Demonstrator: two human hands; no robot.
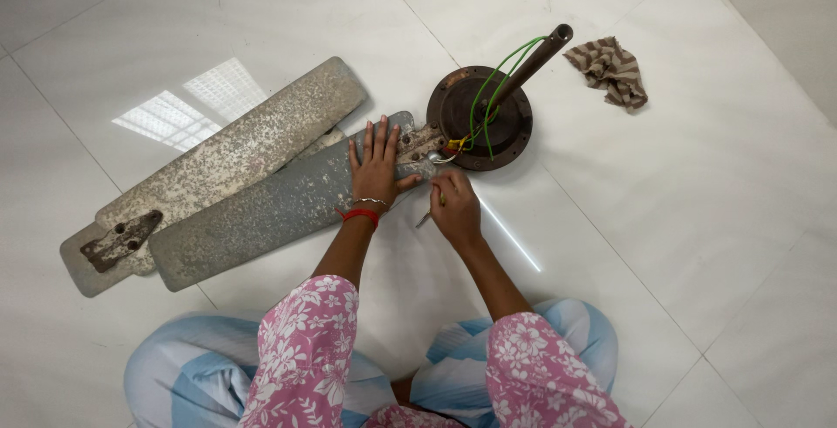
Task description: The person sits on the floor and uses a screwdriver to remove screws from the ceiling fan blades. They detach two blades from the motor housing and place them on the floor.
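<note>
The left hand is laid flat, palm down, on a grey fan blade, with the fingers spread and pointing away toward the far side. The forearm is stretched straight out from the lap, and a red band and a thin bangle are worn at the wrist. The blade lies under the palm and runs off to the left; its bracket end is seen just beyond the fingertips, touching the rusty motor hub.

The right hand is held just to the right of the left one, curled shut around a slim tool, perhaps a screwdriver, whose end sticks out on the near-left side of the fist. The knuckles are kept near the bracket and the hub's near-left edge.

A rod rises aslant from the hub, with green wires looped beside it. A second blade lies partly beneath the first, farther left. A striped rag lies well apart, at far right.
</note>
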